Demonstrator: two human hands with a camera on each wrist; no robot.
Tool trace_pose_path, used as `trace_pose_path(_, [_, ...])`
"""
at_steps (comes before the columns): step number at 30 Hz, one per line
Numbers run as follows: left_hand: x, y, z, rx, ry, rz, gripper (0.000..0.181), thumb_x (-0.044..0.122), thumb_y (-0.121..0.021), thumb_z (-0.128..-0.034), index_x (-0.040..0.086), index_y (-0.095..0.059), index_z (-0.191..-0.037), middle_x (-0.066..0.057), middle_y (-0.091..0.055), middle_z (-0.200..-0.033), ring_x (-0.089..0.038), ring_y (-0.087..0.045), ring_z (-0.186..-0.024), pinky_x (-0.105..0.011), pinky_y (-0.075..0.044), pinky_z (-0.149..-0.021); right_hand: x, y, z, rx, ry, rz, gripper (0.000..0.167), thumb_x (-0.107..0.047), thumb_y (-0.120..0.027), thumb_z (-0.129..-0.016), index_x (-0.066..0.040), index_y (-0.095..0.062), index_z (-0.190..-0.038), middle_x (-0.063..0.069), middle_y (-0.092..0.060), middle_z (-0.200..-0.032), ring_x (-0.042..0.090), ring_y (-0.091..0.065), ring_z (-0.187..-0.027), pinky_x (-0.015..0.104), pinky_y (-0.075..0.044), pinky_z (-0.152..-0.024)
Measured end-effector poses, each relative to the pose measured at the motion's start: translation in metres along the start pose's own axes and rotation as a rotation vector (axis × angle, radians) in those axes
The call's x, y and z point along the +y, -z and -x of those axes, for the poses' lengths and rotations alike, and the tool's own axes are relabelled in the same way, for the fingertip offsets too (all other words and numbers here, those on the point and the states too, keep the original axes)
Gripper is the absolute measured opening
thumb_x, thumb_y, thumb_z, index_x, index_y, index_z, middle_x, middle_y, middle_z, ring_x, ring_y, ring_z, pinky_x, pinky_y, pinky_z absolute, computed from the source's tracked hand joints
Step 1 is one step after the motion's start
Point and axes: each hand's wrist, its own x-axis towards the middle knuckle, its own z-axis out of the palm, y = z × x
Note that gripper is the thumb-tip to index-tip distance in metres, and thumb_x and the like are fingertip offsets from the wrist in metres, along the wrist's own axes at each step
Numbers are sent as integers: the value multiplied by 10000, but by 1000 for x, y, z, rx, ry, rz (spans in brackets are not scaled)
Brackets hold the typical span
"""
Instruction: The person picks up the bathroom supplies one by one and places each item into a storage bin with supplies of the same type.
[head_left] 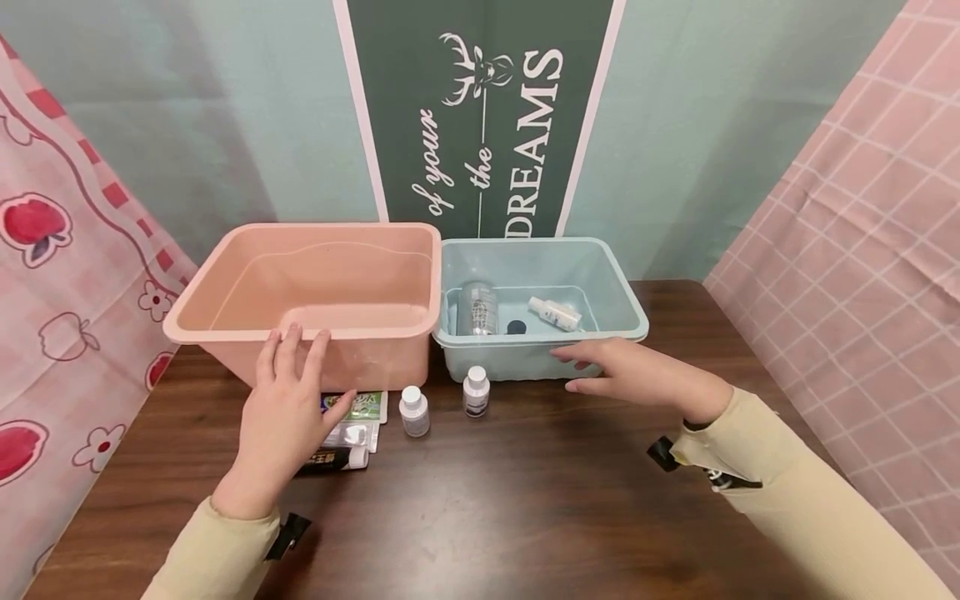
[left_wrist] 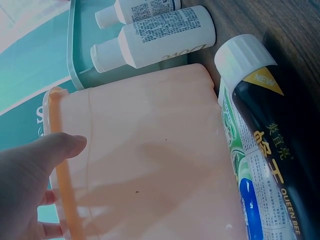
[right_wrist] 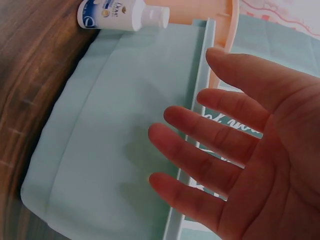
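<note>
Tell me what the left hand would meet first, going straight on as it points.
The pink bin, most likely: in the head view, the left hand overlaps its near rim. Depth is unclear, so it may strike that rim or clear it and meet the far inner wall.

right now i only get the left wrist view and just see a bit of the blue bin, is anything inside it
observer: Yes, from the head view, a clear bottle and a white bottle are inside the blue bin.
operator: ok and the right hand isn't in my picture at all, is it holding something
observer: No, the right wrist view shows the right hand holding nothing, its fingers spread apart.
</note>
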Motion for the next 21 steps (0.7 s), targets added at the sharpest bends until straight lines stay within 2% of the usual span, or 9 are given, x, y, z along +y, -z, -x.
trace_pose_path(9, [-1, 0, 0, -9, 0, 0, 795, 360, -755, -670, 1, -448, -1311, -319, -378, -1320, -522, -327, -1221, -614, -477, -671, 7, -18, -6, 23, 54, 1, 427, -181, -655, -862, 29, -576, -1226, 143, -607, -1188, 236, -571, -1085, 425, -458, -885])
trace_pose_path(14, [0, 1, -1, -24, 4, -2, 793, 360, -760, -671, 2, -451, -1307, -317, -380, -1311, -523, -335, -1209, -606, -484, -653, 10, -24, -8, 24, 45, -12, 435, -196, -644, -873, 29, -568, -1238, 140, -598, -1205, 249, -559, -1110, 431, -452, -898])
trace_pose_path(21, [1, 3, -1, -12, -1, -6, 791, 357, -761, -666, -1, -457, -1302, -322, -389, -1301, -529, -349, -1195, -608, -484, -648, 15, -33, -9, 40, 54, -49, 438, -189, -640, -874, 43, -562, -1237, 152, -597, -1202, 255, -551, -1124, 428, -434, -929])
